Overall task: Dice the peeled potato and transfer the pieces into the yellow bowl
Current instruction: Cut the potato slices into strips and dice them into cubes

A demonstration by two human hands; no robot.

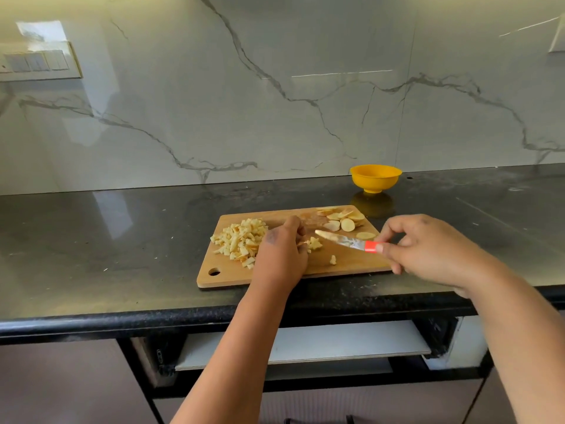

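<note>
- Left hand (279, 255), nearest the viewer on that side, lies knuckles-up on the rectangular pale wooden cutting board (305, 267); its fingers curl down toward a small cluster of cut potato (315, 243) at the fingertips, but whether they pinch it or only steady it cannot be told.
- Left of that hand: a heaped pile of pale yellow potato dice (240, 238), touching the hand's outer edge. This portion of the dicing appears done; none of it has gone to the bowl.
- Just right of the left hand: one stray cube of potato (333, 260), lying apart on bare board.
- Between the two hands: a small steel-bladed knife with an orange-red handle (345, 240), blade raised off the board and pointing toward the left hand's fingertips.
- Beyond the knife, away from both hands: a group of round peeled-potato slices (344, 220), overlapping at the board's far corner, not yet diced. These are judged to be the remaining cutting.
- Right hand (428, 249) pinches the knife handle between thumb and forefinger; the other fingers are loosely bent.
- Beyond the right hand, off the board: a small footed yellow plastic bowl (375, 177) on the dark polished stone counter (122, 240). No potato shows in it from this angle, so the transfer is judged not begun.
</note>
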